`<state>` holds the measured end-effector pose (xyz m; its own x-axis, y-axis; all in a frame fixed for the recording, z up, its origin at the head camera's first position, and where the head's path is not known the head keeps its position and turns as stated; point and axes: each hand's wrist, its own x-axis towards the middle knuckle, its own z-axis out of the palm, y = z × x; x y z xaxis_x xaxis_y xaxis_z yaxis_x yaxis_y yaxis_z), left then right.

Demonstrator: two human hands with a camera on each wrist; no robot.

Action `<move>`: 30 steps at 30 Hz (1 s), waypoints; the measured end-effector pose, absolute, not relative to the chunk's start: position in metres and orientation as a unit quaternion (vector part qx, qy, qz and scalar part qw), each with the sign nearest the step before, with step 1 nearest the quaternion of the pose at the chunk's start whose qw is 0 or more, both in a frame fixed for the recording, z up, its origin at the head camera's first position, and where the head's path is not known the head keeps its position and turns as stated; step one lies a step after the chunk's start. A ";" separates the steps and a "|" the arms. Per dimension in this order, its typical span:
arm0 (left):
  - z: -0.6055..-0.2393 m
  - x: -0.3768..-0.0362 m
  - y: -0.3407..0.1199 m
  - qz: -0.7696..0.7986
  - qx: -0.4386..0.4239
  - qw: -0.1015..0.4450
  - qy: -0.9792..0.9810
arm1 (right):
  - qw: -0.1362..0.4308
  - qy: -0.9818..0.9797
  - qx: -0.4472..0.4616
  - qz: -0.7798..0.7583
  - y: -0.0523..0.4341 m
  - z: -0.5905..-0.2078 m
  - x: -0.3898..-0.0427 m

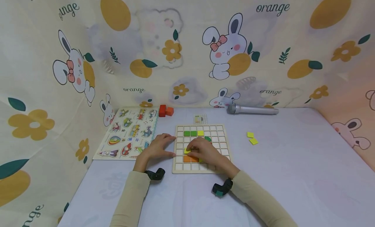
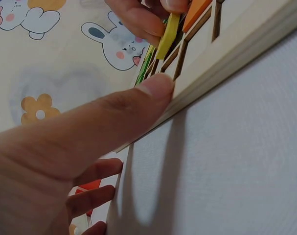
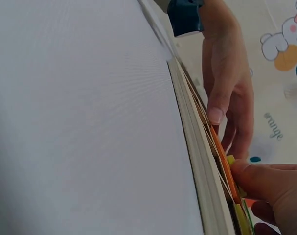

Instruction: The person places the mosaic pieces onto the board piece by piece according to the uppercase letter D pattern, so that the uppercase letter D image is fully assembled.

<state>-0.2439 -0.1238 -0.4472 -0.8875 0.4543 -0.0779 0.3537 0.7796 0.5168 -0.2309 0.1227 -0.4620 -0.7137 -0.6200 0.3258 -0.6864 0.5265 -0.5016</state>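
A wooden grid board (image 1: 202,172) lies on the table, with green tiles (image 1: 190,133), a yellow tile (image 1: 200,133) and orange tiles (image 1: 190,159) in its cells. Over the cells just above the orange row, my right hand (image 1: 206,151) pinches a yellow square tile (image 2: 169,35) between thumb and finger. That tile stands tilted on edge in the left wrist view. My left hand (image 1: 158,147) is at the board's left side, thumb (image 2: 158,88) touching the rim and fingers spread. The right hand hides part of the board's middle, and a dark green piece (image 1: 208,138) shows just beyond it.
Two loose yellow tiles (image 1: 253,141) lie right of the board. A picture puzzle board (image 1: 126,134) is on the left, with a red block (image 1: 162,110) and an orange block (image 1: 169,111) behind. A small grid card (image 1: 200,119) and a silver microphone (image 1: 253,109) lie at the back.
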 end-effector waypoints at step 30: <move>-0.446 -0.243 -0.123 0.252 0.208 0.104 0.939 | 0.085 -0.876 0.328 0.342 0.170 -0.449 -0.234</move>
